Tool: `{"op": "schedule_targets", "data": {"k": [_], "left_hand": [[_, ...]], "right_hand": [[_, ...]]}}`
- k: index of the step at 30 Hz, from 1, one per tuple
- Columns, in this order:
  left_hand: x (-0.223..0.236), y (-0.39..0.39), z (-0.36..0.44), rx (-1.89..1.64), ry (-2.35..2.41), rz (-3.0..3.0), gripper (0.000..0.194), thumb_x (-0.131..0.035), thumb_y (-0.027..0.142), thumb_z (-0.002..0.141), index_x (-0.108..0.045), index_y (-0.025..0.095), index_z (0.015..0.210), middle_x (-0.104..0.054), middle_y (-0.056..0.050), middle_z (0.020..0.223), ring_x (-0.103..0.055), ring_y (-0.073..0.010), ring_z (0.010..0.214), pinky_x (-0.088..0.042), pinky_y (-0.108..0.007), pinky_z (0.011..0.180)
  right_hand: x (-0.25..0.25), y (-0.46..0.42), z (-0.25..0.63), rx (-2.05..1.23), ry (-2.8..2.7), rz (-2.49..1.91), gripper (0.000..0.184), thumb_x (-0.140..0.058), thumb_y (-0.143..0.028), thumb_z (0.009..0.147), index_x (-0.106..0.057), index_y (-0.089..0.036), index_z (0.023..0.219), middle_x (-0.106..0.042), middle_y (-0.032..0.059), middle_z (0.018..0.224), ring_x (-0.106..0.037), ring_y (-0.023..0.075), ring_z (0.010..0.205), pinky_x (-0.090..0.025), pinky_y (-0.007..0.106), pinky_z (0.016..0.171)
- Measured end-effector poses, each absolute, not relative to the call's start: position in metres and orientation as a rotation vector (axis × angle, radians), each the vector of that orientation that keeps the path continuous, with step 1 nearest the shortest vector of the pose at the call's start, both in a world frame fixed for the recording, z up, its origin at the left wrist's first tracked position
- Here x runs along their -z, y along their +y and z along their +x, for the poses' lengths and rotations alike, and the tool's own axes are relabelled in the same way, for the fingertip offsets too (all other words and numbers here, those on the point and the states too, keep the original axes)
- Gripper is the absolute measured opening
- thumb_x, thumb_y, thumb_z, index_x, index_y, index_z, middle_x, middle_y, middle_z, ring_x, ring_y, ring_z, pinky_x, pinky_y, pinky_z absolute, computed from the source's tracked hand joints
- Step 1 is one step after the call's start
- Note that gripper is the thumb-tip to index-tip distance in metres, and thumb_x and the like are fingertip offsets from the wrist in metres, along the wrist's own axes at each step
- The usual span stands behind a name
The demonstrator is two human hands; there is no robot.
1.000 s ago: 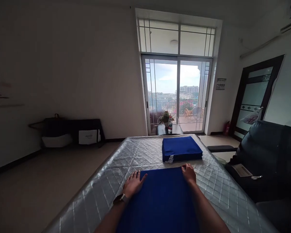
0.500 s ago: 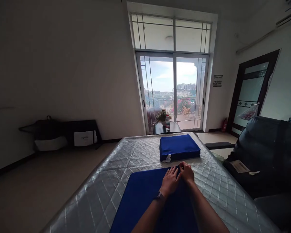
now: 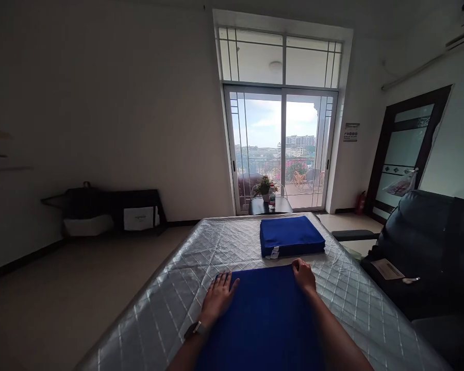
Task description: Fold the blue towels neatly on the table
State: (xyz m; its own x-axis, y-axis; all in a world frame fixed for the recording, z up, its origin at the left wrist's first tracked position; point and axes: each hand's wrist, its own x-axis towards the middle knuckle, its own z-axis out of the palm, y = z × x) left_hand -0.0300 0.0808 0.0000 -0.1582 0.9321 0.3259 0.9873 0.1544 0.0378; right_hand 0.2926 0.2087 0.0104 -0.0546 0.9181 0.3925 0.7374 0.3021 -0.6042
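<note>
A flat blue cloth [image 3: 266, 314] lies spread on the silver quilted mattress [image 3: 178, 288] in front of me. My left hand [image 3: 219, 296] rests flat on the cloth's far left corner, fingers stretched out. My right hand [image 3: 303, 274] presses on the far right corner with its fingers curled down at the edge. Just beyond, a stack of folded blue cloths [image 3: 291, 236] with a white tag sits near the mattress's far end.
A dark sofa [image 3: 429, 247] with a paper on it stands to the right. Past the mattress, a small table with a plant and a bottle [image 3: 268, 198] stands before the glass balcony door [image 3: 282, 149]. A low dark shelf [image 3: 108, 208] lines the left wall.
My left hand slid right along the cloth's far edge to meet the right hand, then came back to the far left corner. The right hand stayed at the right corner.
</note>
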Motion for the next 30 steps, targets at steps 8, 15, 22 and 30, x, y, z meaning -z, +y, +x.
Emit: {"op": "schedule_targets", "data": {"k": [8,15,22,30], "left_hand": [[-0.008,0.071,-0.019,0.429,-2.242,-1.774,0.080,-0.018,0.062,0.099,-0.036,0.009,0.155,-0.038,-0.017,0.164,-0.033,-0.0318,0.154,-0.029,-0.051,0.125],[-0.010,0.067,-0.019,0.483,-2.242,-1.761,0.082,-0.017,0.063,0.099,-0.038,0.007,0.154,-0.038,-0.017,0.163,-0.034,-0.0314,0.153,-0.027,-0.050,0.126],[-0.008,0.071,-0.020,0.524,-2.268,-1.741,0.079,-0.019,0.063,0.099,-0.041,0.010,0.153,-0.040,-0.016,0.163,-0.034,-0.0313,0.153,-0.028,-0.049,0.126],[-0.001,0.075,-0.025,0.528,-2.231,-1.740,0.074,-0.019,0.060,0.099,-0.046,0.015,0.151,-0.047,-0.013,0.160,-0.038,-0.0304,0.151,-0.031,-0.049,0.124]], "right_hand": [[-0.021,0.197,0.289,-0.224,-1.885,-1.516,0.031,-0.041,-0.029,0.098,-0.069,-0.026,0.111,-0.075,0.0055,0.115,-0.063,0.0205,0.113,-0.045,0.028,0.092],[-0.030,0.182,0.274,-0.126,-2.022,-1.480,0.041,-0.039,-0.027,0.096,-0.066,-0.025,0.127,-0.066,0.0086,0.139,-0.055,0.0212,0.133,-0.036,0.032,0.113],[0.001,0.167,0.266,-0.146,-2.185,-1.459,0.068,-0.033,-0.045,0.098,-0.038,-0.010,0.155,-0.038,0.0114,0.164,-0.029,0.0226,0.154,-0.020,0.038,0.127],[0.004,0.167,0.268,-0.172,-2.184,-1.468,0.070,-0.026,-0.045,0.099,-0.031,-0.008,0.158,-0.029,0.0116,0.167,-0.022,0.0214,0.156,-0.016,0.039,0.128]]}}
